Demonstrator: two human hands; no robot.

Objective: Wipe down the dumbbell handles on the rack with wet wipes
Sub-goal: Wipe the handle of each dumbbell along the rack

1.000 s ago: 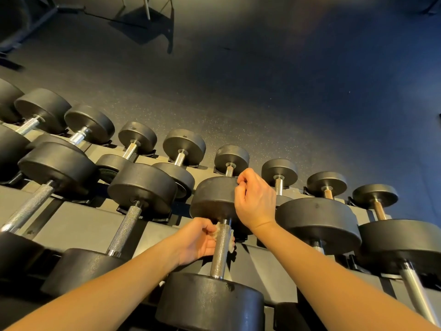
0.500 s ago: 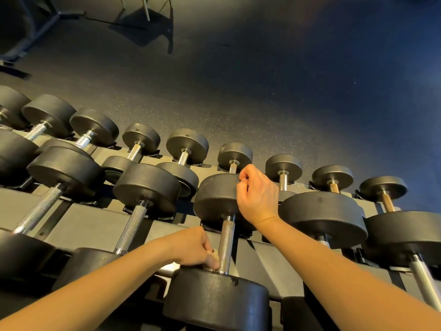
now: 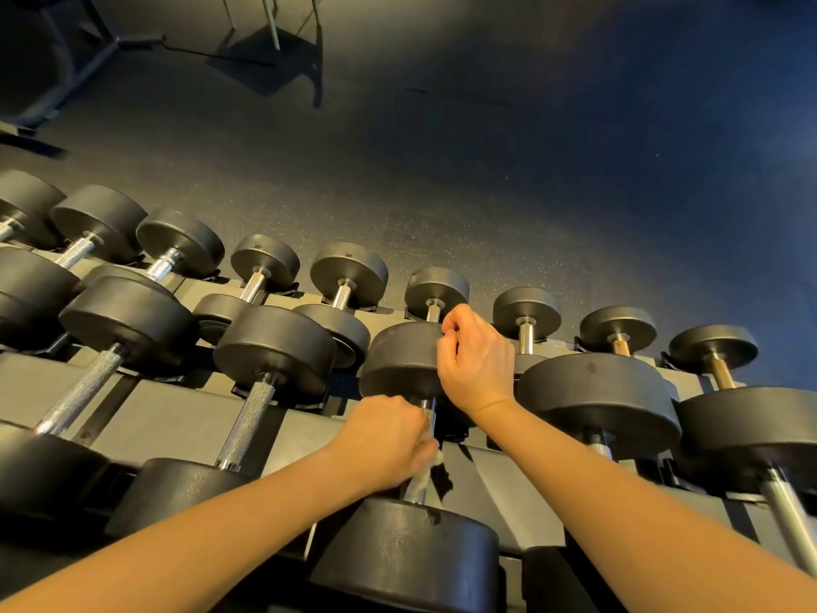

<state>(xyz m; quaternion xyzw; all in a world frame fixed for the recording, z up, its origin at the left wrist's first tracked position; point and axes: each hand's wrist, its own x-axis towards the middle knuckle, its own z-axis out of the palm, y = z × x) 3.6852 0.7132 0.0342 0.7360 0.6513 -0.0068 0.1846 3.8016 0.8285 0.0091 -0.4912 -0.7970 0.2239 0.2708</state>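
A black dumbbell lies on the near tier of the rack [image 3: 177,418], its far head [image 3: 400,356] up and its near head [image 3: 406,550] at the bottom. My left hand [image 3: 382,440] is wrapped round its metal handle [image 3: 415,488] with a white wet wipe [image 3: 435,455] showing at the fingers. My right hand [image 3: 475,362] grips the right edge of the far head, fingers curled over it. Most of the handle is hidden under my left hand.
More black dumbbells fill both tiers: two with knurled handles [image 3: 245,422] to the left, a large one [image 3: 597,395] to the right, smaller ones [image 3: 526,311] on the far tier. Dark rubber floor lies beyond, with equipment legs [image 3: 274,28] at the top.
My left hand slid down to the handle's near end, then back up to its far end beside the far head. My right hand kept its grip on the far head.
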